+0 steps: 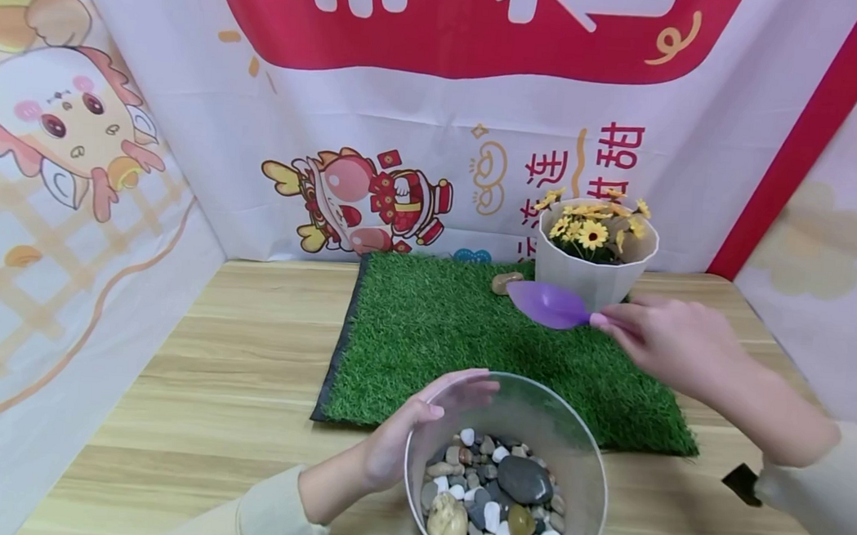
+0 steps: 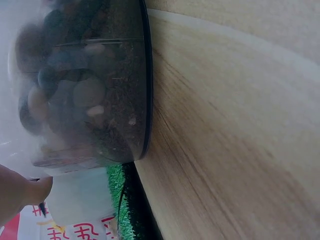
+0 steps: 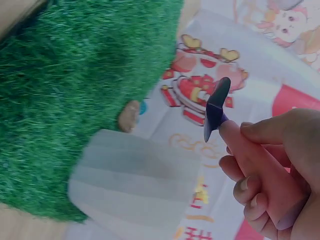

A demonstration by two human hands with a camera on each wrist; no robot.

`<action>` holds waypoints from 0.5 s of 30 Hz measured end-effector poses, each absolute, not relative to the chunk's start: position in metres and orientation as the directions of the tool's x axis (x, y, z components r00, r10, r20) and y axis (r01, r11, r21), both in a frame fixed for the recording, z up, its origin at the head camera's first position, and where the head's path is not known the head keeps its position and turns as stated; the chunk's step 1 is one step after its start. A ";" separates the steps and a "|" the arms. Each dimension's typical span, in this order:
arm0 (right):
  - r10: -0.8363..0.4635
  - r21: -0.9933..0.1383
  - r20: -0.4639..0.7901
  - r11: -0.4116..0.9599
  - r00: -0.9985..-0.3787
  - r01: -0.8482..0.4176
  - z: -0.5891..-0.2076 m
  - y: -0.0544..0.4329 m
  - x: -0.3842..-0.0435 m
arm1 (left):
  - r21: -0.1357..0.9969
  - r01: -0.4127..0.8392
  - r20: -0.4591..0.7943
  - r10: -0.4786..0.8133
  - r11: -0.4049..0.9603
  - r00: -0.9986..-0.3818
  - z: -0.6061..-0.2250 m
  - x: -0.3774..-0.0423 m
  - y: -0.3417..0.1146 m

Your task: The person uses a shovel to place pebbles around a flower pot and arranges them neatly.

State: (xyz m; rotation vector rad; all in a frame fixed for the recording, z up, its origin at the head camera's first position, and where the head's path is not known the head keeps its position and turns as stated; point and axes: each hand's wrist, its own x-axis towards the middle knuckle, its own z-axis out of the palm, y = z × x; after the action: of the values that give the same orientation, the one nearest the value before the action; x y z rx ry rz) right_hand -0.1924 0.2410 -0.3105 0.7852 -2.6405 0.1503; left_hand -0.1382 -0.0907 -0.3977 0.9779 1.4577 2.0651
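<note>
Left hand (image 1: pixel 397 441): grasps one bucket (image 1: pixel 580 465) of stones (image 1: pixel 526 480), before the mat (image 1: pixel 424 333)
Right hand (image 1: pixel 682 340): grasps one trowel (image 1: pixel 547 305), above the mat
Flowerpot (image 1: pixel 582 278): one, at the mat's far right
Loose stone (image 1: pixel 503 283): one, on its far edge

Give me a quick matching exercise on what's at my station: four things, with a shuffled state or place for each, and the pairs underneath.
Things
1. Scoop
2. Bucket
3. Pot
4. Mat

States and places
A. White, with yellow flowers in it
B. Green and grassy, with a dark edge
C. In the right hand
D. Stones inside, left hand touching its side

Pairs: 1-C, 2-D, 3-A, 4-B
</note>
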 end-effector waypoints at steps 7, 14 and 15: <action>-0.550 0.073 0.484 0.801 -0.681 -0.595 -0.290 0.237 -0.177 | 0.929 0.060 0.315 0.691 -0.366 -0.650 -0.398 -0.139 -0.091; -0.571 0.102 0.618 0.739 -0.540 -0.666 -0.265 0.235 -0.151 | 0.926 0.063 0.322 0.689 -0.373 -0.650 -0.400 -0.139 -0.091; -0.576 0.107 0.625 0.732 -0.527 -0.673 -0.262 0.235 -0.147 | 0.927 0.060 0.318 0.689 -0.371 -0.651 -0.400 -0.139 -0.092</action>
State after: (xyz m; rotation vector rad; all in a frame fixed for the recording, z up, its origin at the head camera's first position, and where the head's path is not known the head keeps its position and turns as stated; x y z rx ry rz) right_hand -0.1472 0.2348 -0.2624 0.9389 -2.2791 0.1933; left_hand -0.1390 -0.0915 -0.3996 1.0017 1.4437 2.0720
